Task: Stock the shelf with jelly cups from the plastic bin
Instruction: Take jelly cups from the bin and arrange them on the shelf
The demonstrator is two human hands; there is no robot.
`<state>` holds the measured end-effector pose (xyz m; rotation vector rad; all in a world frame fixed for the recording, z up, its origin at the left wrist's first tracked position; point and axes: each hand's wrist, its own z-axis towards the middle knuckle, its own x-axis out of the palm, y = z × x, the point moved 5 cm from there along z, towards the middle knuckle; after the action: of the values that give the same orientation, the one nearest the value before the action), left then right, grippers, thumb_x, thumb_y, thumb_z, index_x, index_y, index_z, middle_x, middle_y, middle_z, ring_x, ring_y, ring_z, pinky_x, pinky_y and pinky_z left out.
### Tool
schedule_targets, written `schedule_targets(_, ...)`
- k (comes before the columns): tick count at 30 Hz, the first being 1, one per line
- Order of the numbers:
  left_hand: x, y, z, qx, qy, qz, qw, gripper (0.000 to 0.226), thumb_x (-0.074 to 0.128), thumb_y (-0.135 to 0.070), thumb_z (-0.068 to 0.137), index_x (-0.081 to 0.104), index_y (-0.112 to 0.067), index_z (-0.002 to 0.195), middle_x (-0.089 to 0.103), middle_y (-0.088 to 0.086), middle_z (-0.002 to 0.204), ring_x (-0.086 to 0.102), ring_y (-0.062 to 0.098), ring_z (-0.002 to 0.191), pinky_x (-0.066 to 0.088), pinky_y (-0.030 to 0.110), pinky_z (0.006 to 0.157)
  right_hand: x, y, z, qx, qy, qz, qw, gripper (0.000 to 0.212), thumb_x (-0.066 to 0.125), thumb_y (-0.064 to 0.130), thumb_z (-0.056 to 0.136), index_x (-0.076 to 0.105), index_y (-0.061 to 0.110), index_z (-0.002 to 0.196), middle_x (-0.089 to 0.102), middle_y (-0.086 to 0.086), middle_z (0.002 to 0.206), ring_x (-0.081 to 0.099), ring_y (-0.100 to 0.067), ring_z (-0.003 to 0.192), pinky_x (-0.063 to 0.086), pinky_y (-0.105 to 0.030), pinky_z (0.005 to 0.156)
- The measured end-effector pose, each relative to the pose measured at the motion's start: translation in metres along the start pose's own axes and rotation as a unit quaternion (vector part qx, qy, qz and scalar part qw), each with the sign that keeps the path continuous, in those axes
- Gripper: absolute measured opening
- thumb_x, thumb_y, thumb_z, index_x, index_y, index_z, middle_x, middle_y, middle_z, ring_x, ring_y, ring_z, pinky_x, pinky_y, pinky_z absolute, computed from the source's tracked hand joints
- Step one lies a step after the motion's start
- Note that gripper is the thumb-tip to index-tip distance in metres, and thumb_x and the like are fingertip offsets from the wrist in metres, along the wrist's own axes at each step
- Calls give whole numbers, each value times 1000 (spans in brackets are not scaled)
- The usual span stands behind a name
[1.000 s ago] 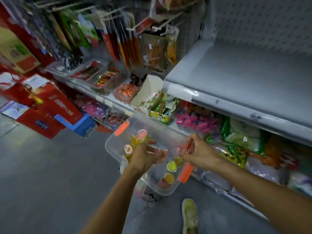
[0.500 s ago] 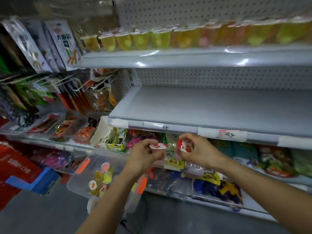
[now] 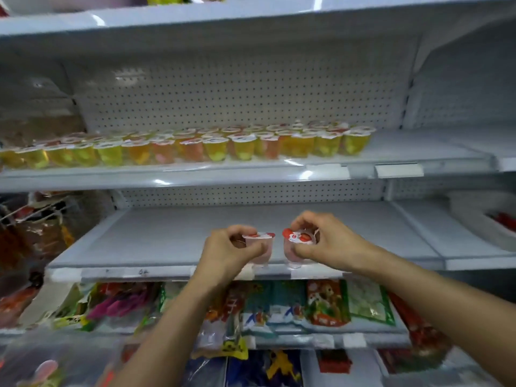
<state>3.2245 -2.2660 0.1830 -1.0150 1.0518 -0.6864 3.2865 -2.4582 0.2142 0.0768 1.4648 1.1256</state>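
Head view: where are the jelly cups now?
— One small clear plastic cup of pink jelly point(image 3: 261, 247), red-and-white foil lid, is pinched in the left hand point(image 3: 226, 250), thumb and curled fingers round its wall. Its twin point(image 3: 294, 248) is gripped by the right hand point(image 3: 329, 244) at the lid rim. Both hang over the front of the bare grey metal middle shelf point(image 3: 156, 238).
— And placing them well?
— I'd raise them to the grey shelf above point(image 3: 405, 152) and set them upright just beside the end of the row of yellow and pink cups point(image 3: 354, 141) without nudging neighbours. The clear plastic bin point(image 3: 42, 367) sits blurred, lower left.
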Motion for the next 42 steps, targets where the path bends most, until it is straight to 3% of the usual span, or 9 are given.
schedule_targets(5, 54, -70, 18, 58, -4, -12, 998, 19, 82, -25, 74, 72, -26, 90, 72, 8, 83, 66, 21, 74, 56, 40, 79, -88, -28, -15, -16, -58, -5, 998, 17, 75, 24, 75, 65, 21, 89, 65, 4, 75, 52, 1, 58, 42, -18, 58)
schedule_targets(8, 73, -106, 31, 80, -1, -31, 996, 22, 81, -22, 76, 73, -21, 96, 72, 12, 87, 68, 28, 78, 59, 41, 79, -130, -43, -13, -19, -89, 10, 996, 15, 76, 24, 75, 68, 19, 87, 69, -2, 76, 57, -8, 63, 46, -26, 63)
schedule_targets(12, 85, -150, 56, 110, 2, -36, 993, 25, 81, -18, 77, 72, -13, 101, 70, 10, 87, 63, 15, 66, 58, 35, 72, -177, -52, 5, -34, -130, 14, 991, 14, 78, 22, 76, 70, 19, 88, 67, 1, 76, 54, -6, 64, 46, -22, 60)
schedule_targets(16, 87, -187, 92, 136, -2, -27, 990, 27, 80, -16, 78, 71, -10, 103, 68, 9, 86, 63, 15, 67, 58, 36, 74, -220, -54, 31, -38, -153, -1, 987, 20, 77, 25, 78, 70, 21, 95, 70, -8, 89, 61, -16, 75, 52, -36, 76)
schedule_targets(23, 88, -229, 192, 173, 4, 13, 985, 33, 79, -15, 79, 69, -11, 110, 69, 8, 97, 67, 20, 78, 60, 37, 78, -289, -76, 109, -32, -215, -15, 976, 20, 74, 16, 82, 68, 18, 102, 69, -1, 96, 63, -15, 88, 50, -31, 83)
schedule_targets(28, 98, -238, 259, 178, 15, 65, 982, 30, 77, -15, 82, 67, -15, 111, 67, 2, 100, 66, 17, 73, 52, 23, 56, -305, -109, 179, -6, -225, -64, 972, 21, 72, 17, 85, 67, 16, 106, 67, 0, 101, 62, -15, 93, 50, -32, 90)
schedule_targets(31, 105, -239, 297, 181, 23, 103, 978, 28, 78, -18, 81, 69, -17, 108, 68, 4, 103, 69, 22, 83, 59, 33, 66, -304, -133, 220, 17, -204, -101, 974, 29, 72, 18, 85, 68, 10, 112, 67, -4, 109, 61, -19, 99, 51, -34, 91)
schedule_targets(34, 112, -238, 325, 181, 50, 111, 976, 30, 79, -21, 80, 69, -17, 108, 66, 4, 106, 68, 20, 89, 60, 36, 80, -301, -153, 251, 35, -189, -113, 975, 31, 73, 20, 82, 69, 11, 112, 67, -4, 111, 60, -15, 97, 47, -25, 83)
schedule_targets(42, 126, -237, 362, 165, 72, 101, 978, 30, 79, -20, 80, 68, -15, 108, 66, 8, 110, 69, 22, 88, 61, 30, 75, -284, -189, 297, 94, -154, -176, 968, 28, 72, 15, 81, 71, 10, 108, 68, -7, 115, 62, -20, 104, 51, -32, 92)
